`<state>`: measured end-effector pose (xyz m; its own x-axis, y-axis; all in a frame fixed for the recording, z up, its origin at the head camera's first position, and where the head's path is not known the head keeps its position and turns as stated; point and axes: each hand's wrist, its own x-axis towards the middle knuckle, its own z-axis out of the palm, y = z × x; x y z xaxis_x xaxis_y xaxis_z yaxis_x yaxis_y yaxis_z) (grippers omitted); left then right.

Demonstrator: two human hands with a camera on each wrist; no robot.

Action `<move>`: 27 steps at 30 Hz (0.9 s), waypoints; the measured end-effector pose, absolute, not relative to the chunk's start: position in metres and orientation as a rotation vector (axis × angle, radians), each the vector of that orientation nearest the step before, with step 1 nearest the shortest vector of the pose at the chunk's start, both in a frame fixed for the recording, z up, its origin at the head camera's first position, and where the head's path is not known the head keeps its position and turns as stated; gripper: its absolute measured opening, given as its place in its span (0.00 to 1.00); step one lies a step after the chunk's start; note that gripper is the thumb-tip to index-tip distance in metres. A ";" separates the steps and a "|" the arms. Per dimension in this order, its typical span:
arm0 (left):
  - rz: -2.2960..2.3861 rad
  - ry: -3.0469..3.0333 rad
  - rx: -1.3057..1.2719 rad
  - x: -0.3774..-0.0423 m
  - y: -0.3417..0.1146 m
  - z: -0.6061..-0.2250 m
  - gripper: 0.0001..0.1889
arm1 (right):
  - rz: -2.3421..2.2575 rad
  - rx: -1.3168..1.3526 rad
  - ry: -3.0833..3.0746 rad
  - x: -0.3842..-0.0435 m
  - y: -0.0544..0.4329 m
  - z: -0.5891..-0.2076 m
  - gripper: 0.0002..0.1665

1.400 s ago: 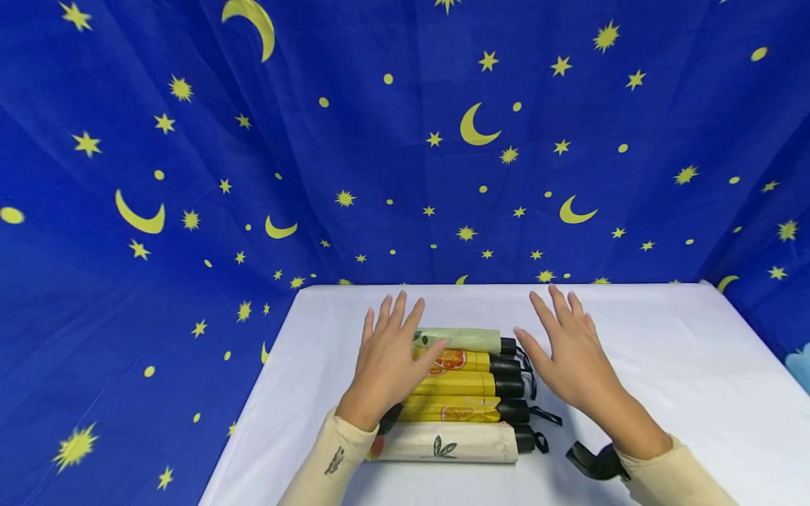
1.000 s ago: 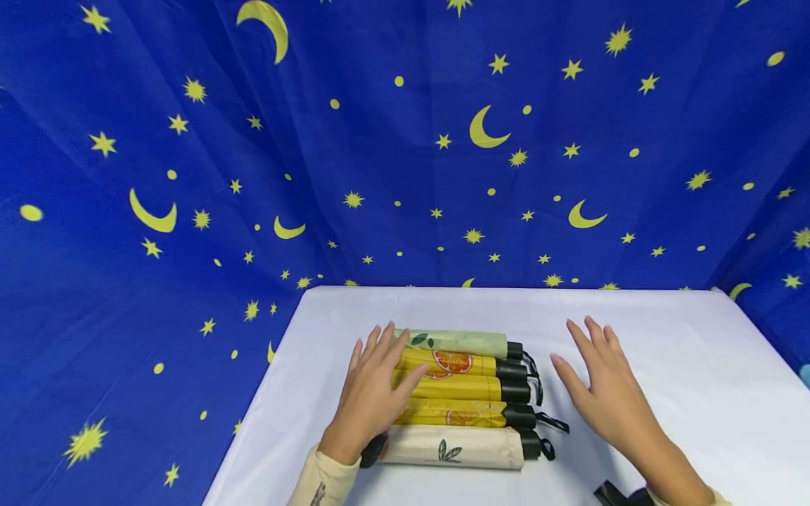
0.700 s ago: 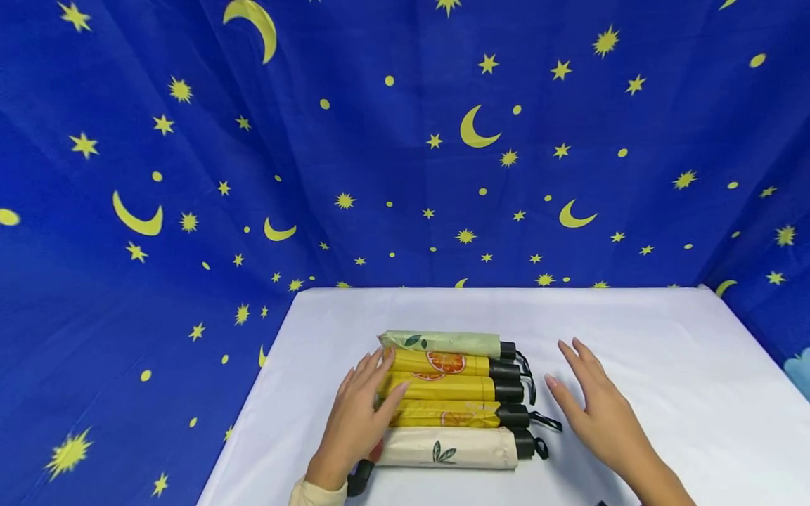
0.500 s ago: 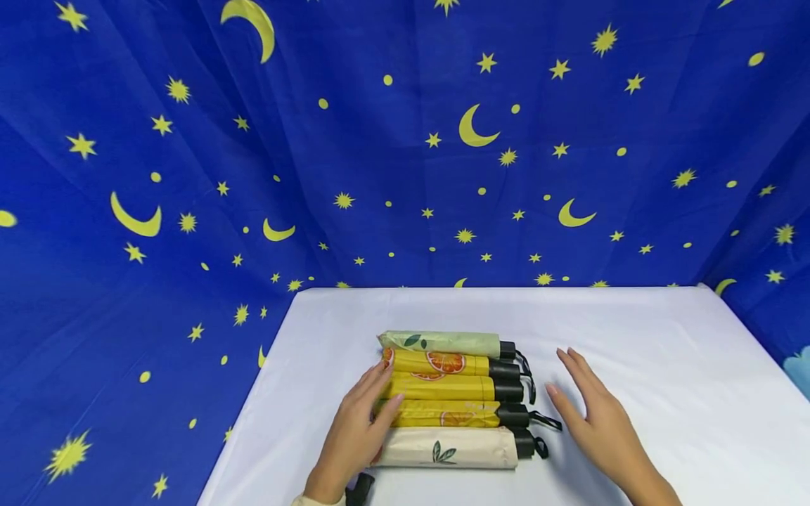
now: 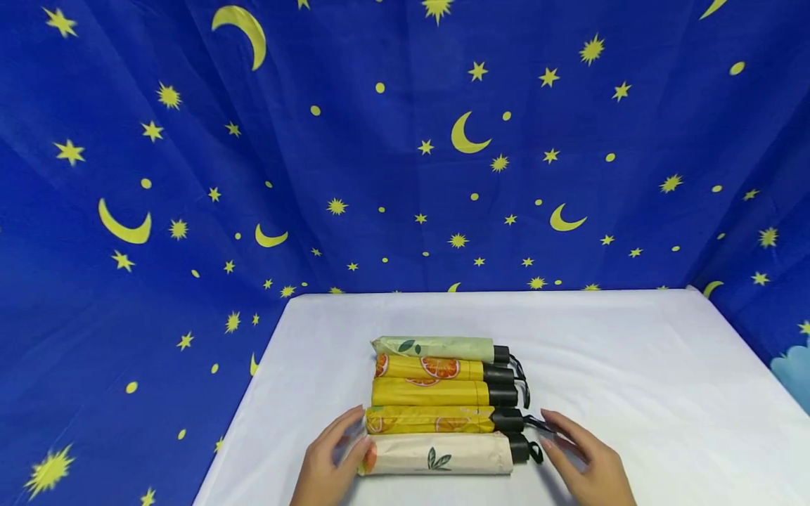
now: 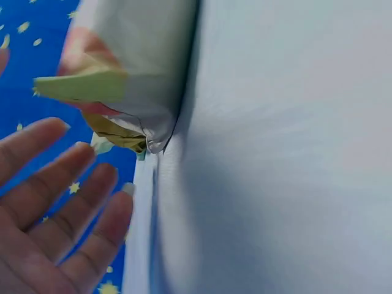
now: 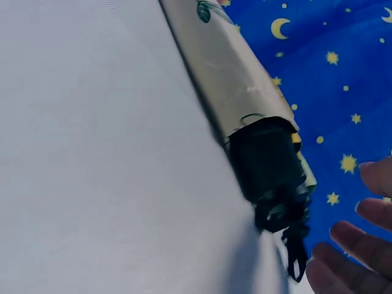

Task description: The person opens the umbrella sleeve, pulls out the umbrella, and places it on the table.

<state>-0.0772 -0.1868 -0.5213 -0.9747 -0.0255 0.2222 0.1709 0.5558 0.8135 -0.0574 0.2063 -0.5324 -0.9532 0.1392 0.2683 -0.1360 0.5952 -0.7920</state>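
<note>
Both spread, left hand (image 5: 324,465) and right hand (image 5: 593,465) flank the near umbrella (image 5: 446,454), four others (image 5: 430,393) on its far side

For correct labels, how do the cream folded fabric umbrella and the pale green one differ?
The cream umbrella lies nearest, the pale green umbrella farthest away. The cream umbrella shows an orange patch; the pale green umbrella none. Both have leaf prints and black handles.
</note>
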 end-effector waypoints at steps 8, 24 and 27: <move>-1.670 -2.553 -0.018 -0.066 -0.199 -0.536 0.21 | 1.483 -0.181 -2.565 -0.044 0.204 -0.543 0.18; -2.061 -2.549 -0.148 -0.072 -0.210 -0.551 0.28 | 1.126 0.171 -2.665 -0.046 0.215 -0.561 0.25; -2.064 -2.536 -0.125 -0.072 -0.209 -0.552 0.28 | 1.087 0.169 -2.684 -0.049 0.212 -0.559 0.26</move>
